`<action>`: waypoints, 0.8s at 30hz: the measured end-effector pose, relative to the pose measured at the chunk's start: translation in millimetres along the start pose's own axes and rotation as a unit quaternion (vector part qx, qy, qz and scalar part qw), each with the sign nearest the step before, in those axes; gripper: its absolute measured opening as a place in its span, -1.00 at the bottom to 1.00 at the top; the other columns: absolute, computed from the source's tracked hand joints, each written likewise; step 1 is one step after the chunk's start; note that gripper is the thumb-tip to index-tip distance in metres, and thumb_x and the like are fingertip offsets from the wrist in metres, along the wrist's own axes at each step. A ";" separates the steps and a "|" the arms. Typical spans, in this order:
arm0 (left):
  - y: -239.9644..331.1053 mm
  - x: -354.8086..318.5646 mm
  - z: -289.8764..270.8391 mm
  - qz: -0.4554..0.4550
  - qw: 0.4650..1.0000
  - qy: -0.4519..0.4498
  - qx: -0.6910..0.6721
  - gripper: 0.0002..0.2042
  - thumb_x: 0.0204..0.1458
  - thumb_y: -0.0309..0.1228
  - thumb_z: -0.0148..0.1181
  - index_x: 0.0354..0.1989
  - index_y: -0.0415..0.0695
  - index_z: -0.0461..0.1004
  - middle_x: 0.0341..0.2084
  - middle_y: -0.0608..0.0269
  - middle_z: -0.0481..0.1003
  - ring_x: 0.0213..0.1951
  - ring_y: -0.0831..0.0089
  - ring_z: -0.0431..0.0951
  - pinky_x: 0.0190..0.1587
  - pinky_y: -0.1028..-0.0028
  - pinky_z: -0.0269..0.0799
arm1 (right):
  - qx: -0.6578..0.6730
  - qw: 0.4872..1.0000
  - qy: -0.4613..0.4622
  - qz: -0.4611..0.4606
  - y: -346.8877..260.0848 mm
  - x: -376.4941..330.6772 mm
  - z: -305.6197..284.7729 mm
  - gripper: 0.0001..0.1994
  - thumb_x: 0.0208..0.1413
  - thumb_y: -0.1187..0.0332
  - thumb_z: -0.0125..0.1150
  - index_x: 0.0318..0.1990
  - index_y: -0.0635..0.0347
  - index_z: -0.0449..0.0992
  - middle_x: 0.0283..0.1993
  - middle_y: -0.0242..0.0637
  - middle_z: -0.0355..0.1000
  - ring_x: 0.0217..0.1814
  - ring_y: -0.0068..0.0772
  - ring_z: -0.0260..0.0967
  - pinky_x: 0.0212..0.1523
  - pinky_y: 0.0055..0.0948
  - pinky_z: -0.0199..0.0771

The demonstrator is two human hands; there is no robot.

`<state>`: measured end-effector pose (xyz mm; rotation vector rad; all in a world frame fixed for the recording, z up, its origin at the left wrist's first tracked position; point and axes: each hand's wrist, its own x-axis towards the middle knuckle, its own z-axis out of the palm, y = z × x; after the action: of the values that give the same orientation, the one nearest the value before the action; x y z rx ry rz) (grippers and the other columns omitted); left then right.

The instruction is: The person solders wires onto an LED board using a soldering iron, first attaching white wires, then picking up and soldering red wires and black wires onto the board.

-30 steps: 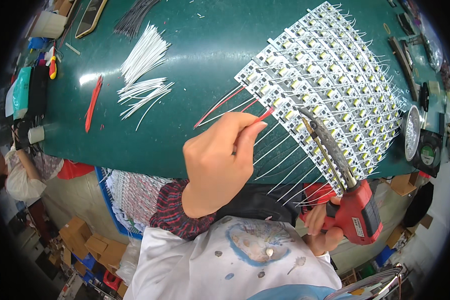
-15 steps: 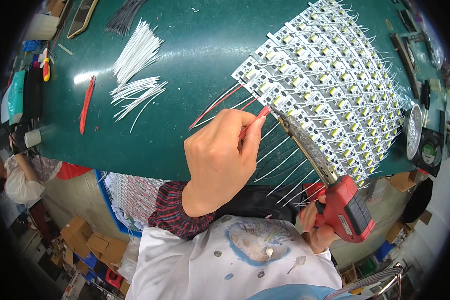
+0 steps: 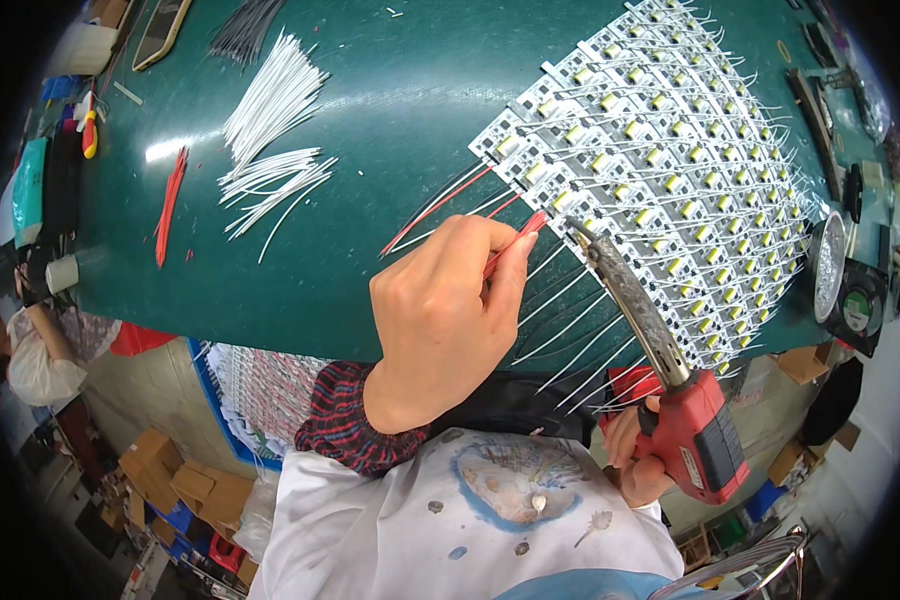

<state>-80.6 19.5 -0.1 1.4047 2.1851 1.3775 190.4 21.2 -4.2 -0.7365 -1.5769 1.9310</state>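
Observation:
My left hand (image 3: 445,310) pinches a short red wire (image 3: 508,245) and holds its end against a small white circuit board (image 3: 560,200) at the near edge of a big sheet of such boards (image 3: 670,150). In my right hand (image 3: 635,450) is a red soldering gun (image 3: 695,435); its long dark metal tip (image 3: 580,232) reaches up beside the red wire's end. Several white and red leads stick out of the boards toward me.
On the green mat (image 3: 390,120) lie a fan of white wire pieces (image 3: 270,120), a bundle of red wires (image 3: 168,205) and dark wires (image 3: 245,25) farther back. A round metal part (image 3: 828,265) and a small fan (image 3: 860,310) sit at right. Cardboard boxes (image 3: 180,480) stand on the floor.
The view has shifted slightly. My left hand with the red wire has edged up toward the boards, and the soldering gun's tip has come closer to the wire's end.

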 end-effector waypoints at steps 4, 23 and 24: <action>4.3 0.0 2.1 -0.011 1.000 -0.010 0.004 -0.86 -0.11 -0.56 0.30 -0.54 -0.17 0.42 -0.68 0.29 0.41 -0.72 0.43 0.38 -0.67 0.48 0.22 | -0.028 0.981 0.186 -0.053 16.9 -10.1 25.4 -0.22 -0.01 -0.23 0.13 0.12 0.34 0.23 -0.77 -0.50 0.17 -0.79 -0.59 0.10 -0.71 -0.56 0.07; 7.1 -12.0 9.9 0.089 0.994 -0.009 0.065 -0.86 -0.11 -0.50 0.29 -0.57 -0.09 0.41 -0.67 0.37 0.32 -0.57 0.37 0.31 -0.32 0.37 0.07 | 0.003 0.990 0.069 -0.123 9.9 -9.1 4.6 -0.19 -0.04 -0.23 0.17 0.11 0.34 0.21 -0.77 -0.45 0.19 -0.79 -0.56 0.09 -0.72 -0.55 0.07; 9.0 -11.6 9.8 0.089 0.994 -0.011 0.063 -0.86 -0.11 -0.50 0.29 -0.57 -0.09 0.41 -0.67 0.37 0.32 -0.57 0.37 0.31 -0.32 0.37 0.07 | -0.004 0.987 0.041 -0.152 14.3 -6.7 -0.2 -0.19 -0.04 -0.24 0.16 0.12 0.33 0.21 -0.77 -0.46 0.19 -0.79 -0.56 0.09 -0.71 -0.55 0.06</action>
<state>-63.2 17.1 -1.8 1.6870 2.2127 1.2905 194.4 14.1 -17.8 -0.5351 -1.5460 1.6534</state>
